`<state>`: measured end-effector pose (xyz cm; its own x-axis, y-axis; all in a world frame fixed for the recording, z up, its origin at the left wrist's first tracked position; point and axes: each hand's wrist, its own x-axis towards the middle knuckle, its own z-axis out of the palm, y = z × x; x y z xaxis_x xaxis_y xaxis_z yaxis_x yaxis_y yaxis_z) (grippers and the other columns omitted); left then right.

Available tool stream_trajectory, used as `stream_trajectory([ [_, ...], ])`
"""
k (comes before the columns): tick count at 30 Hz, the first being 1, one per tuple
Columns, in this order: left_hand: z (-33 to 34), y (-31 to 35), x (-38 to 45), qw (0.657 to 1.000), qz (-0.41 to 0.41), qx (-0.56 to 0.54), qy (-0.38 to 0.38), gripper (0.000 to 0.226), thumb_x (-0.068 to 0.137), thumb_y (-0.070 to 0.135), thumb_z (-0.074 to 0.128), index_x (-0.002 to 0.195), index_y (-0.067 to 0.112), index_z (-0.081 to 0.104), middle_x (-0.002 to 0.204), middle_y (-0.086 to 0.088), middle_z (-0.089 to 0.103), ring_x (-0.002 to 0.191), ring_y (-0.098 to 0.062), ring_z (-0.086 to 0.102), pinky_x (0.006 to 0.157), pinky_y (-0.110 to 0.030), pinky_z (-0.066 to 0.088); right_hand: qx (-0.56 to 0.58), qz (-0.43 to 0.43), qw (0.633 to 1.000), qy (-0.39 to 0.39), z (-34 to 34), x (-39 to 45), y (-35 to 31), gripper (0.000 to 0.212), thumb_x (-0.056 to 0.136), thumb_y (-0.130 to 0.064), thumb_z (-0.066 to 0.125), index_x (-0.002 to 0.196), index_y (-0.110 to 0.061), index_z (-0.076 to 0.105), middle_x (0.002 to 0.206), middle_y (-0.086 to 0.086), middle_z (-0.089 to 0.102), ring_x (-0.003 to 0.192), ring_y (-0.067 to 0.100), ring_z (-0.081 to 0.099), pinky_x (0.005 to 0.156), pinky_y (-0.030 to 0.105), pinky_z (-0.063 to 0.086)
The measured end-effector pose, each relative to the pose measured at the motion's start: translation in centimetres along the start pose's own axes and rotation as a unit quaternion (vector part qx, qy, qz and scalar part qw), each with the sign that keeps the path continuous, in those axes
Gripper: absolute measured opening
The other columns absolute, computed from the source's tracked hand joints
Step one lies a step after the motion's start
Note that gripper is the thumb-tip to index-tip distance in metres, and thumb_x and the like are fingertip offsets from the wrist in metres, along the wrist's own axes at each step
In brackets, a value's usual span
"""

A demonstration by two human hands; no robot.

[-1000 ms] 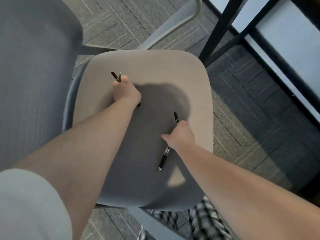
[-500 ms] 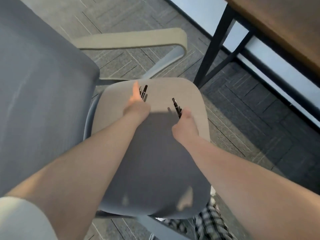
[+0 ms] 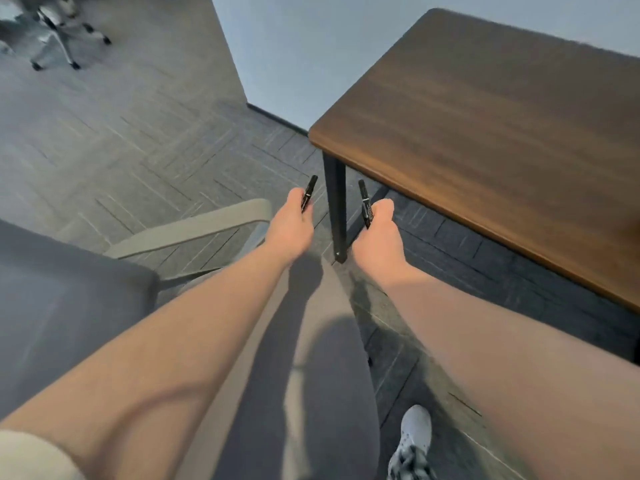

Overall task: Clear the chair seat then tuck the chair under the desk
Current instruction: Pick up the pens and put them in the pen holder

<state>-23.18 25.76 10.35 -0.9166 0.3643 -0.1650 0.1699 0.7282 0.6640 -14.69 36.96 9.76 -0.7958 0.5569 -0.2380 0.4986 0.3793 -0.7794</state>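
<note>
Where half a second ago both hands hovered over the chair seat (image 3: 304,375), the left hand (image 3: 289,227) and right hand (image 3: 377,233) now each clutch a black pen (image 3: 309,192), lifted beyond its front edge, near the desk (image 3: 502,140) corner.

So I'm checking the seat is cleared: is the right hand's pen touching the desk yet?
Apart. The head view shows the right hand holding its pen short of the desk.
</note>
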Motion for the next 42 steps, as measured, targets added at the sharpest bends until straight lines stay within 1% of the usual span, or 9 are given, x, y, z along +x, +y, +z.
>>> stream_trajectory([
  [2, 0.9, 4.0, 1.0, 0.999, 0.035, -0.007, 0.001, 0.018, 0.100, 0.025, 0.033, 0.106, 0.009, 0.041, 0.075, -0.002, 0.047, 0.073, -0.027, 0.046, 0.064, -0.034, 0.033, 0.026, -0.002, 0.999, 0.024, -3.5, 1.5, 0.0, 0.040, 0.087, 0.006, 0.042, 0.119, -0.014, 0.030, 0.073, 0.004, 0.046, 0.066, 0.021, 0.045, 0.054, 0.034, 0.034],
  [5, 2.8, 10.6, 2.3, 0.997, 0.080, -0.022, -0.001, 0.030, 0.100, 0.024, 0.033, 0.127, 0.011, 0.040, 0.094, -0.002, 0.052, 0.083, -0.023, 0.049, 0.073, -0.032, 0.036, 0.044, 0.008, 0.997, 0.059, -9.3, 3.9, 0.4, 0.046, 0.089, 0.003, 0.041, 0.130, -0.015, 0.029, 0.080, 0.005, 0.046, 0.075, 0.025, 0.047, 0.064, 0.036, 0.038],
  [9, 6.2, 19.0, 3.9, 0.992, 0.104, -0.063, -0.017, 0.029, 0.100, 0.027, 0.036, 0.118, 0.005, 0.041, 0.098, -0.009, 0.054, 0.090, -0.028, 0.052, 0.075, -0.032, 0.036, 0.018, 0.015, 0.991, 0.132, -17.8, 6.1, 1.7, 0.032, 0.093, -0.001, 0.041, 0.124, -0.006, 0.038, 0.094, 0.007, 0.045, 0.082, 0.026, 0.043, 0.072, 0.030, 0.035],
  [13, 9.9, 27.2, 4.2, 0.984, 0.145, -0.093, -0.056, 0.023, 0.100, 0.027, 0.036, 0.109, 0.007, 0.043, 0.094, -0.007, 0.054, 0.082, -0.024, 0.050, 0.073, -0.031, 0.038, 0.050, 0.017, 0.977, 0.206, -25.4, 7.4, 3.9, 0.028, 0.098, -0.010, 0.040, 0.126, -0.008, 0.037, 0.102, 0.008, 0.052, 0.088, 0.023, 0.049, 0.077, 0.032, 0.040],
  [21, 18.5, 39.6, 2.0, 0.950, 0.177, -0.187, -0.178, 0.027, 0.100, 0.032, 0.033, 0.120, 0.016, 0.042, 0.087, 0.003, 0.050, 0.070, -0.007, 0.045, 0.065, -0.026, 0.038, 0.117, 0.053, 0.944, 0.303, -37.8, 8.2, 10.8, 0.029, 0.099, -0.018, 0.038, 0.128, -0.013, 0.037, 0.109, 0.017, 0.061, 0.094, 0.029, 0.059, 0.085, 0.045, 0.051],
  [26, 24.4, 44.2, 0.7, 0.928, 0.185, -0.226, -0.230, 0.020, 0.099, 0.035, 0.035, 0.111, 0.020, 0.043, 0.074, 0.008, 0.043, 0.066, -0.008, 0.041, 0.065, -0.026, 0.037, 0.172, 0.072, 0.924, 0.333, -42.9, 7.9, 15.7, 0.028, 0.100, -0.015, 0.037, 0.128, -0.016, 0.037, 0.106, 0.012, 0.056, 0.074, 0.009, 0.050, 0.061, 0.020, 0.040],
  [36, 32.6, 47.3, 0.1, 0.898, 0.135, -0.302, -0.289, 0.009, 0.096, 0.038, 0.039, 0.095, 0.030, 0.043, 0.075, 0.007, 0.045, 0.081, -0.015, 0.047, 0.094, -0.046, 0.047, 0.269, 0.105, 0.887, 0.360, -44.9, 9.0, 21.6, 0.028, 0.099, -0.021, 0.043, 0.126, -0.022, 0.036, 0.092, 0.007, 0.056, 0.078, 0.015, 0.054, 0.075, 0.035, 0.051],
  [40, 33.9, 46.9, 0.3, 0.902, 0.130, -0.292, -0.291, 0.013, 0.098, 0.034, 0.039, 0.103, 0.023, 0.044, 0.078, 0.007, 0.049, 0.078, -0.013, 0.051, 0.080, -0.037, 0.048, 0.255, 0.087, 0.888, 0.373, -43.9, 10.0, 22.3, 0.028, 0.098, -0.019, 0.044, 0.125, -0.014, 0.037, 0.089, 0.004, 0.055, 0.081, 0.018, 0.056, 0.080, 0.042, 0.053],
  [42, 34.3, 46.6, 0.4, 0.908, 0.133, -0.275, -0.288, 0.016, 0.098, 0.032, 0.038, 0.107, 0.020, 0.044, 0.081, 0.006, 0.052, 0.078, -0.011, 0.053, 0.074, -0.029, 0.047, 0.228, 0.068, 0.895, 0.379, -43.3, 10.2, 22.6, 0.027, 0.098, -0.016, 0.044, 0.124, -0.008, 0.039, 0.080, -0.005, 0.051, 0.075, 0.012, 0.052, 0.075, 0.037, 0.048],
])
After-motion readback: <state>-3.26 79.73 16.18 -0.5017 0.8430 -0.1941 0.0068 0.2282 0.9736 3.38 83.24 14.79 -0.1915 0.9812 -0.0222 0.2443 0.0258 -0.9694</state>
